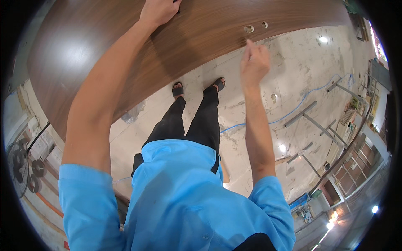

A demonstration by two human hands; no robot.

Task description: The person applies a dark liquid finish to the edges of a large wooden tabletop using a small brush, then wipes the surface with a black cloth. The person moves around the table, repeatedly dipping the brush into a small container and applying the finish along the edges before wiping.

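Note:
A large brown wood-grain door panel [125,54] stands in front of me, across the top of the view. Near its right edge are two round holes [248,29], one larger than the other. My left hand [158,10] rests against the panel at the top edge of the picture, with its fingertips cut off by the frame. My right hand [253,62] is raised just below the holes, fingers pinched together and pointing up at them, apart from the wood. Whether something small sits between the fingers is not visible.
My feet in black sandals [178,89] stand on a pale, stained floor [293,62] just under the panel. A blue cable [293,111] and several grey metal bars [310,119] lie on the floor at the right. A fan [19,167] stands at the far left.

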